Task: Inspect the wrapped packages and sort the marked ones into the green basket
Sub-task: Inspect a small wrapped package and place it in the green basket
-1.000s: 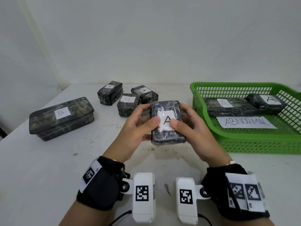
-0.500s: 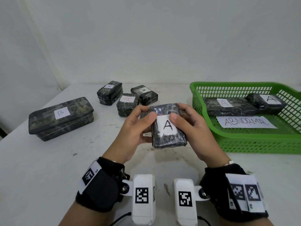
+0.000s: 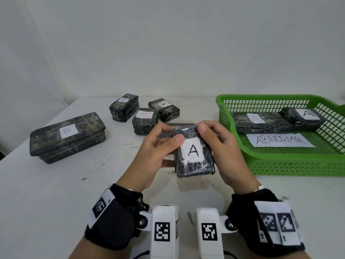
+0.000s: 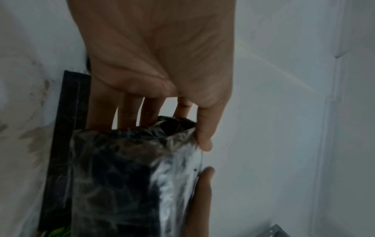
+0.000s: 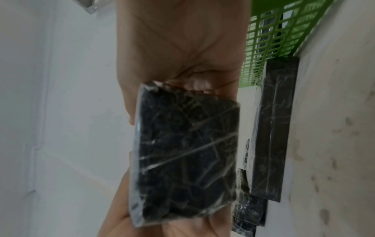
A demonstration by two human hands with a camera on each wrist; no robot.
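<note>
Both hands hold a small dark film-wrapped package (image 3: 193, 157) above the table, its white label with a black "A" facing me. My left hand (image 3: 158, 144) grips its left side, thumb on the label's corner. My right hand (image 3: 222, 144) grips the right side, a fingertip on the top edge. The wrist views show the same package (image 4: 129, 176) (image 5: 182, 157) from below. The green basket (image 3: 280, 161) stands at the right, holding two "A" packages (image 3: 261, 122) (image 3: 302, 116) and an "ABNORMAL" sheet (image 3: 280, 140).
Three small wrapped "A" packages (image 3: 124, 107) (image 3: 144, 120) (image 3: 164, 109) lie at the back centre. A long "B" package (image 3: 68, 135) lies at the left. A flat dark package (image 3: 168, 135) lies on the table under the hands. A white wall stands behind the table.
The held package has come nearer to me and tilted, so its label faces up more. My right fingertip moved from the label to the package's top edge.
</note>
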